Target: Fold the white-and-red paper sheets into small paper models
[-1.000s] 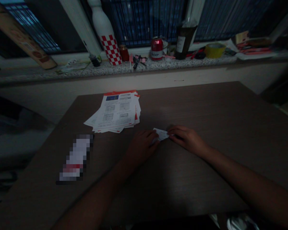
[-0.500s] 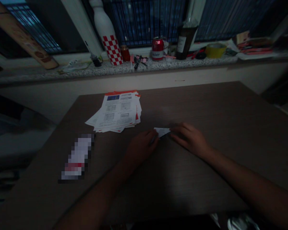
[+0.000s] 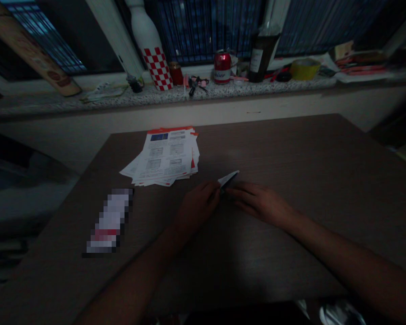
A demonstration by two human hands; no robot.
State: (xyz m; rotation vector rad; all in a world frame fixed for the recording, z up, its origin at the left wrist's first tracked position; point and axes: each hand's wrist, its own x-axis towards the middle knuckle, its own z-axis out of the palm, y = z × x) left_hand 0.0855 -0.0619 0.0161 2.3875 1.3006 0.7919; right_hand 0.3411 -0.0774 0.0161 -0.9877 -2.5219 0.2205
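Note:
Near the middle of the brown table (image 3: 311,153), my left hand (image 3: 199,203) is closed on a small folded piece of white paper (image 3: 228,178). The paper forms a narrow point that slants up to the right, with a dark lower edge. My right hand (image 3: 262,201) lies just right of it, fingers stretched towards the paper's lower end and a gap below the index finger. Its fingertips are close to my left fingertips; in the dim light I cannot tell whether they touch the paper.
A fanned stack of printed sheets (image 3: 165,158) lies behind my left hand. Left of that hand is a blurred-out phone-like slab (image 3: 110,221). A checkered bottle (image 3: 158,67), a red can (image 3: 222,67), a dark cup (image 3: 260,58) and yellow tape (image 3: 304,70) stand on the windowsill.
The folded paper has turned so its tip points up to the right. My right hand has shifted left and slightly down, from the paper's right corner to beside its lower end.

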